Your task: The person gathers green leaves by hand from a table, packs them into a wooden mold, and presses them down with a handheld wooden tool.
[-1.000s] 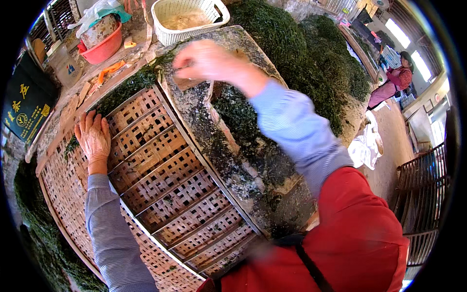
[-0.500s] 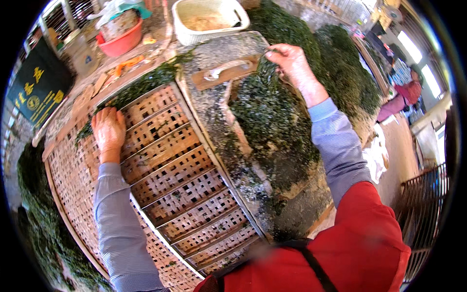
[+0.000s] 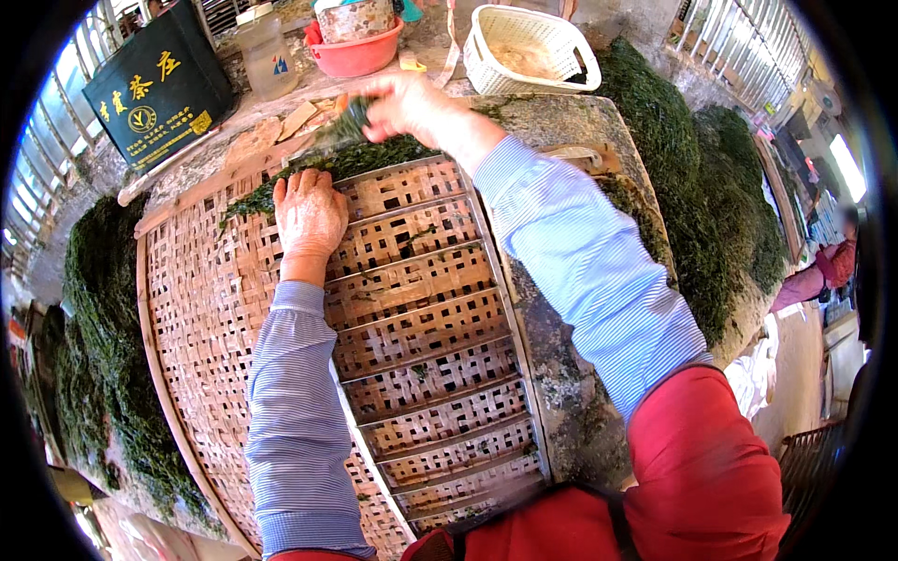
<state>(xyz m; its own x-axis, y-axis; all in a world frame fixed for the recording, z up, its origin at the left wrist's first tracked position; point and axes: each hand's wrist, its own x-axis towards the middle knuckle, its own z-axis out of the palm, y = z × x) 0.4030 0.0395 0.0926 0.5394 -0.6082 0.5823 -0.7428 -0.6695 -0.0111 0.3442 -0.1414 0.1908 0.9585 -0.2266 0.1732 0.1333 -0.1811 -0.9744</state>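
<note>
My left hand (image 3: 309,215) lies with fingers slightly bent and apart at the upper end of a metal-slatted frame (image 3: 427,301) on a woven bamboo mat (image 3: 206,318), beside dark green seaweed (image 3: 245,204). Above it and to its right, my right hand (image 3: 402,112) is closed on a small clump of seaweed (image 3: 346,122), slightly blurred, over a strip of seaweed along the mat's far edge. A grey stone slab (image 3: 571,374) borders the frame on the right, with a wooden piece bearing a white handle (image 3: 589,161) partly behind my right arm.
A white basket (image 3: 524,49), red basin (image 3: 351,54), jug (image 3: 267,61) and dark green bag (image 3: 159,93) stand at the back. Seaweed heaps (image 3: 664,187) flank the work surface on both sides. Another person (image 3: 823,266) is at the far right.
My right hand went right toward the slab's seaweed, then swung left to the mat's far edge with a clump. My left hand stays at the frame's top; the view has turned left.
</note>
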